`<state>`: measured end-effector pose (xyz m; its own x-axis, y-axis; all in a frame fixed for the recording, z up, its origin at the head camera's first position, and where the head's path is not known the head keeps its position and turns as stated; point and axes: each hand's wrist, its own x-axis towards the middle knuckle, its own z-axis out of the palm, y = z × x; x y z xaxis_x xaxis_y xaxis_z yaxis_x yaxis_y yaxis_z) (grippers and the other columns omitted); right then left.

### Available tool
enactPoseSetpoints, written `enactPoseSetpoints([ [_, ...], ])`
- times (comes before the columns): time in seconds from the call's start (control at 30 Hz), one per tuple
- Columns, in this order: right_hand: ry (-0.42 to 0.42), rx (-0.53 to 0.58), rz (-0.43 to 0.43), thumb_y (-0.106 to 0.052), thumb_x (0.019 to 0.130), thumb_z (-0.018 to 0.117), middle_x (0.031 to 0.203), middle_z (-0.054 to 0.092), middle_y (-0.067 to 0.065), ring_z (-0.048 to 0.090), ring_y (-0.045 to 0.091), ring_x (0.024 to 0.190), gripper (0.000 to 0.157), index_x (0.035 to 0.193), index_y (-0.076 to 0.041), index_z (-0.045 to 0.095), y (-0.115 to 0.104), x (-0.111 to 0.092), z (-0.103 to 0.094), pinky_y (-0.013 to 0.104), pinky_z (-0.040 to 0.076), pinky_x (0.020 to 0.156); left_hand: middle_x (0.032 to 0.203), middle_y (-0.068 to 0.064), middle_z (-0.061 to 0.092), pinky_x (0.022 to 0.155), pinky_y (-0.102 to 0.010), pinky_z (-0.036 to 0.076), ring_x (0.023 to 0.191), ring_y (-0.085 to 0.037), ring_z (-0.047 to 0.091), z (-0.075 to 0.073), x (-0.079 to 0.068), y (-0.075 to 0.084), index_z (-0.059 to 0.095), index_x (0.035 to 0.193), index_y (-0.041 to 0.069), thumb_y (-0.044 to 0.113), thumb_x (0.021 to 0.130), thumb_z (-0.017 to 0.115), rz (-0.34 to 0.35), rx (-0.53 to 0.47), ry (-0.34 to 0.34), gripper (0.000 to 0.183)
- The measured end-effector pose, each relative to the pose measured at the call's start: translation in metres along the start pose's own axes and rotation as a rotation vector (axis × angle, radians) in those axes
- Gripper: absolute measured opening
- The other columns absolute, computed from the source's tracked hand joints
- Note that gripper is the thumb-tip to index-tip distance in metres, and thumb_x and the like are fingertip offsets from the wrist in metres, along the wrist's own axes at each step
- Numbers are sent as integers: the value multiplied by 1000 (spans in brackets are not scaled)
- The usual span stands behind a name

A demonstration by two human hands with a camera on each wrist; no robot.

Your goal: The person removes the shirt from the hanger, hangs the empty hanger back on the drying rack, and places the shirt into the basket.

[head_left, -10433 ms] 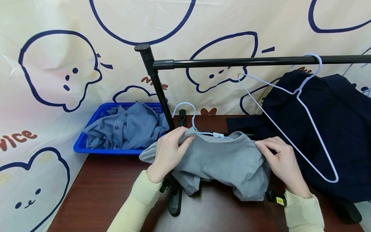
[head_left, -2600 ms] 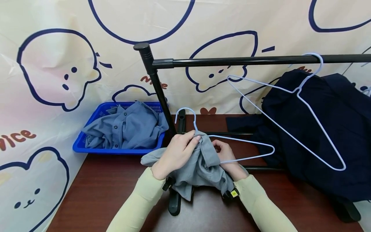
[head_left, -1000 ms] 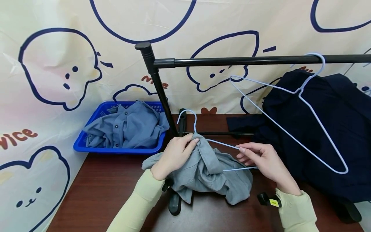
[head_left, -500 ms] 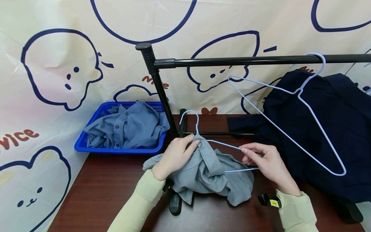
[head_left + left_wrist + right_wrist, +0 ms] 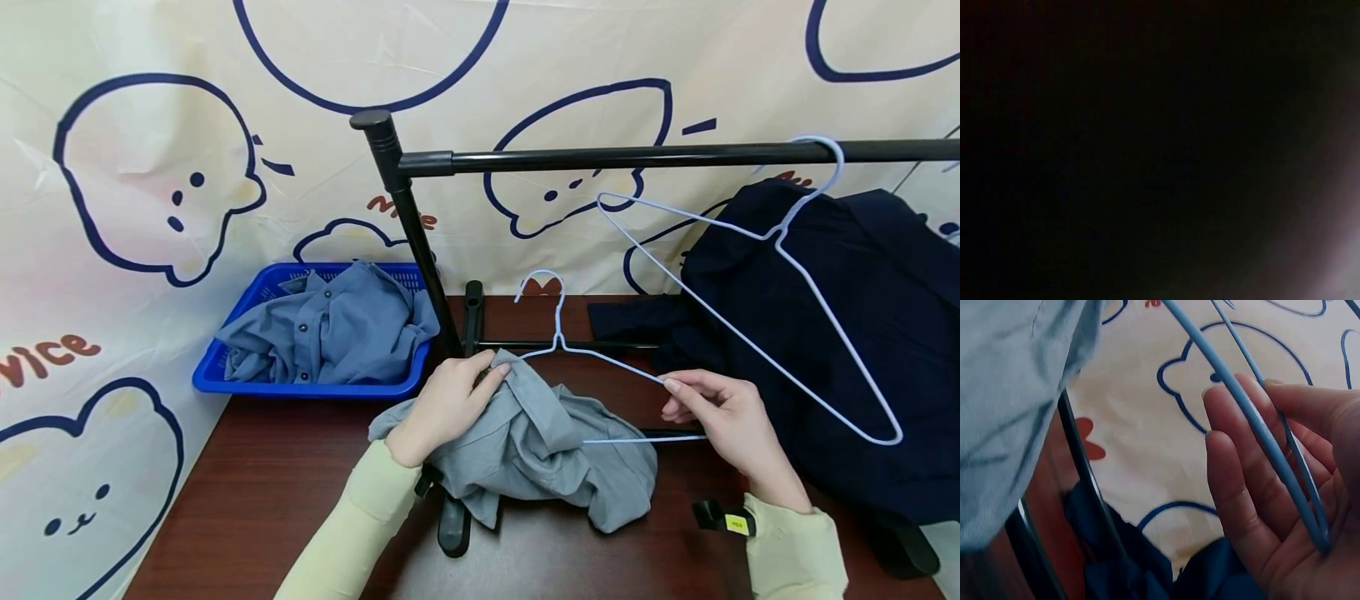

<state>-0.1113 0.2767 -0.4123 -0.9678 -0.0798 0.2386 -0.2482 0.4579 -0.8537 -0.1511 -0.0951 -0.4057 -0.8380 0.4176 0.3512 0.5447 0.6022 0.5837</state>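
1. The left hand (image 5: 448, 408) is pinching the grey garment (image 5: 525, 442) near its upper edge; the right hand (image 5: 727, 425) is pinching one arm of a pale blue hanger (image 5: 558, 339).
2. The garment is hanging bunched over the worktop (image 5: 270, 483), near the blue basket (image 5: 307, 390).
3. The hanger's opposite end is passing out of sight at the garment.

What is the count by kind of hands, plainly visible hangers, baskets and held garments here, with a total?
Hands: 2 (left hand, right hand)
Hangers: 2 (held hanger, hung hanger)
Baskets: 1 (blue basket)
Held garments: 1 (grey garment)
Total: 6
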Motion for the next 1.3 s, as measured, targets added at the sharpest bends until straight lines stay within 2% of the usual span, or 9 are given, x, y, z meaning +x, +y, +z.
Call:
enactPoseSetpoints([
  [0.37, 21, 35, 30, -12, 103, 63, 80, 74, 12, 73, 18, 71, 25, 114, 9, 70, 18, 0, -11, 26, 58, 68, 59, 5, 33, 51, -28, 34, 50, -9, 41, -1, -3, -7, 47, 77, 19, 34, 109, 49, -15, 28, -6, 36],
  [0.67, 68, 50, 37, -9, 102, 63, 78, 73, 11, 73, 16, 68, 25, 112, 13, 68, 24, 2, -19, 25, 58, 67, 61, 6, 31, 51, -29, 33, 51, -11, 40, -7, -4, -9, 48, 75, 17, 34, 108, 52, -43, 17, 1, 37],
  [0.8, 85, -3, 27, -11, 102, 65, 79, 74, 10, 72, 14, 69, 24, 110, 11, 70, 23, 3, -17, 23, 57, 67, 61, 6, 31, 52, -29, 34, 52, -11, 43, -6, -5, -9, 49, 77, 18, 35, 108, 52, -46, 40, 8, 36],
  [0.9, 85, -105, 17, -16, 102, 64, 83, 75, 9, 71, 10, 72, 24, 109, 6, 73, 19, 4, -16, 17, 54, 69, 61, 5, 32, 52, -30, 35, 53, -11, 43, -5, -4, -9, 49, 77, 18, 33, 108, 53, -39, 54, 20, 34],
  [1.03, 24, -226, 12, -24, 104, 62, 89, 75, 5, 71, 11, 78, 27, 110, -2, 75, 5, 8, -10, 13, 50, 71, 61, 5, 31, 52, -29, 33, 52, -11, 40, -1, -2, -6, 47, 76, 18, 32, 107, 54, -23, 56, 26, 36],
  [1.1, -16, -247, 8, -27, 105, 61, 91, 75, 3, 71, 14, 81, 28, 112, -5, 75, -5, 11, -2, 15, 50, 71, 61, 5, 32, 52, -29, 32, 52, -11, 39, 3, -1, -2, 46, 75, 19, 33, 107, 54, -10, 59, 17, 37],
  [1.2, -39, -222, -4, -30, 105, 61, 92, 75, 1, 72, 17, 82, 29, 114, -7, 75, -17, 19, 13, 19, 52, 70, 62, 6, 34, 51, -28, 33, 53, -10, 40, 8, 1, 5, 46, 75, 21, 36, 107, 55, 20, 60, -2, 36],
  [1.3, 11, -182, -5, -33, 104, 61, 87, 74, 0, 70, 17, 73, 30, 112, -9, 76, -25, 27, 28, 23, 52, 63, 64, 7, 36, 51, -27, 34, 55, -9, 41, 13, 3, 12, 48, 77, 22, 37, 106, 55, 54, 63, -22, 34],
])
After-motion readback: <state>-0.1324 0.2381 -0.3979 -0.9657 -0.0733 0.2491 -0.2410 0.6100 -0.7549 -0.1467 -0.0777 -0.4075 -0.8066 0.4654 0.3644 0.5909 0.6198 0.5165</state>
